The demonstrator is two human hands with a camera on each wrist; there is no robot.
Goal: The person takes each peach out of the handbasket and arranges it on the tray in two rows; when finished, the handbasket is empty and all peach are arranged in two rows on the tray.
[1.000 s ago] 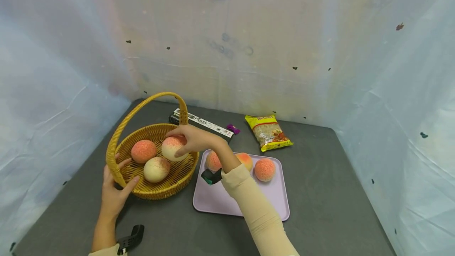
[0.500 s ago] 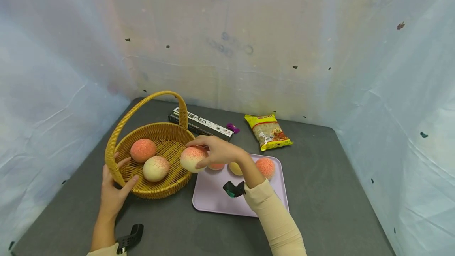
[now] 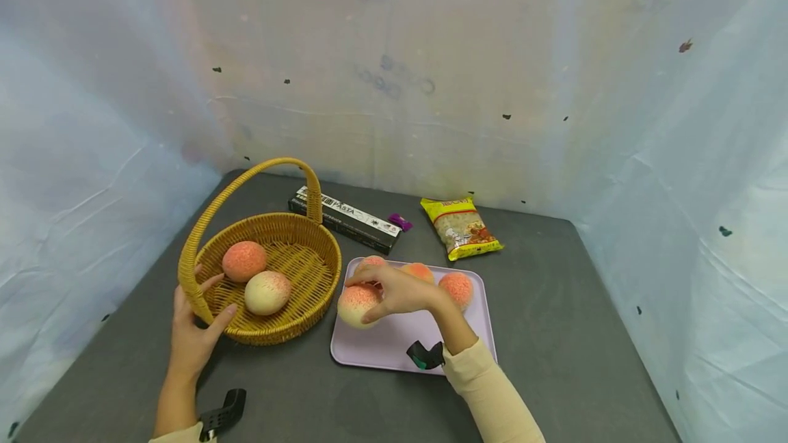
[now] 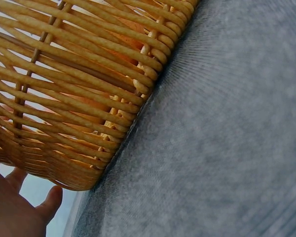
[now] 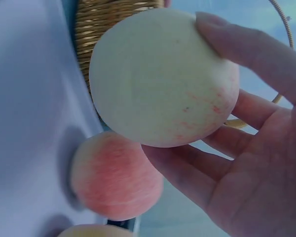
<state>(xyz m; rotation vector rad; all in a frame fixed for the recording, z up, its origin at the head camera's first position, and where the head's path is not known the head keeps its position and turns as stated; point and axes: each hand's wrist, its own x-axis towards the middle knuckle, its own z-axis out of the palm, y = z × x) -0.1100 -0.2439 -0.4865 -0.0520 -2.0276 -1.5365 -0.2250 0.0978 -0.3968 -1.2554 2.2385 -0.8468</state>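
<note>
My right hand [image 3: 397, 289] holds a cream-and-pink peach [image 5: 163, 79] between thumb and fingers, above the left part of a lilac tray [image 3: 363, 354]. On the tray lie a pink peach [image 5: 116, 177], a yellow-orange peach [image 3: 418, 272] and a coral peach [image 3: 457, 289], along its far side. To the left stands a wicker basket [image 3: 308, 320] with a tall handle. Inside it are a coral peach [image 3: 244, 261] and a cream peach [image 3: 267, 292]. My left hand [image 3: 192, 340] grips the basket's left rim by the handle's base, thumb in front; some fingers are hidden behind the wicker.
Behind the basket and tray lies a black pasta box [image 3: 345, 217], with a small purple wrapped sweet [image 3: 400, 222] at its right end. A yellow food bag [image 3: 462, 227] lies beyond the tray. Sheeting [image 3: 394, 122] hangs along the grey table's back and sides.
My right hand has carried the cream-and-pink peach out of the basket, rightward and toward me, to above the tray. My left hand has stayed at the basket.
</note>
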